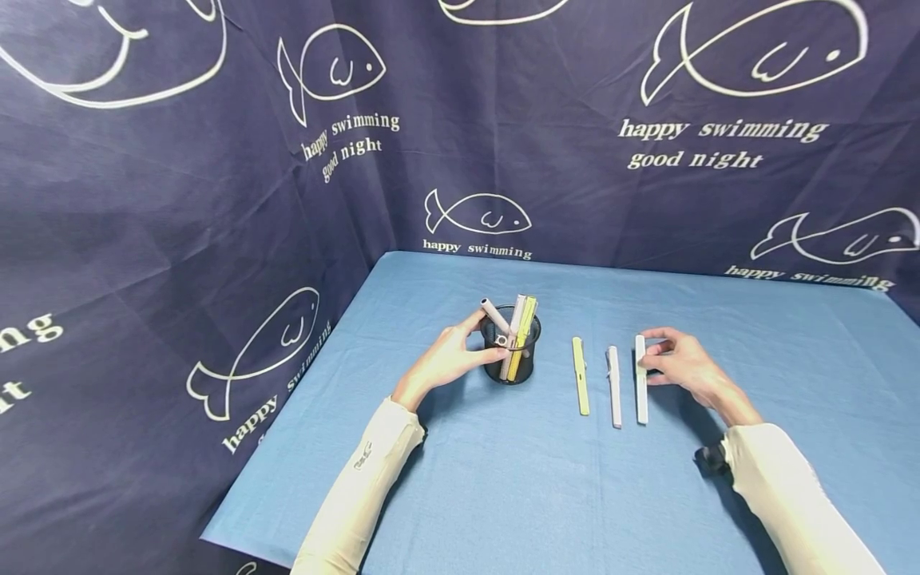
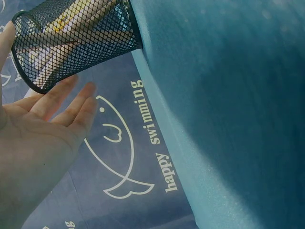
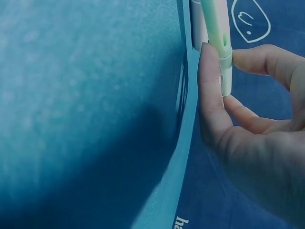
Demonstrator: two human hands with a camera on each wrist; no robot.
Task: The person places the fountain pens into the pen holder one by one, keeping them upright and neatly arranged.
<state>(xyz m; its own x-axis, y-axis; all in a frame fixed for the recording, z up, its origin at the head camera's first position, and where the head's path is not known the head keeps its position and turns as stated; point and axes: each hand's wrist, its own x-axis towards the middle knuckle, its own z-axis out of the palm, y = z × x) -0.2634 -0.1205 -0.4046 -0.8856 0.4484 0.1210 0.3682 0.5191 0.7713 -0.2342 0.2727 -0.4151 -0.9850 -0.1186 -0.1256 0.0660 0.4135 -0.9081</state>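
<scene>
A black mesh pen holder [image 1: 527,369] stands upright on the blue cloth with several pens inside, among them a yellow pen [image 1: 526,319] and a whitish pen [image 1: 494,315] leaning left. My left hand [image 1: 451,353] holds the holder near its rim, thumb in front and a finger behind; in the left wrist view its mesh wall [image 2: 86,43] shows above the spread fingers. My right hand [image 1: 683,367] pinches a pale pen [image 1: 641,399] between thumb and fingers; it looks light green in the right wrist view, and whether it touches the cloth I cannot tell.
Between the holder and my right hand lie a yellow-green pen [image 1: 580,383] and a pinkish-white pen [image 1: 614,391], roughly parallel. Blue cloth [image 1: 517,479] covers the table. A dark curtain [image 1: 561,160] with fish drawings hangs behind and to the left.
</scene>
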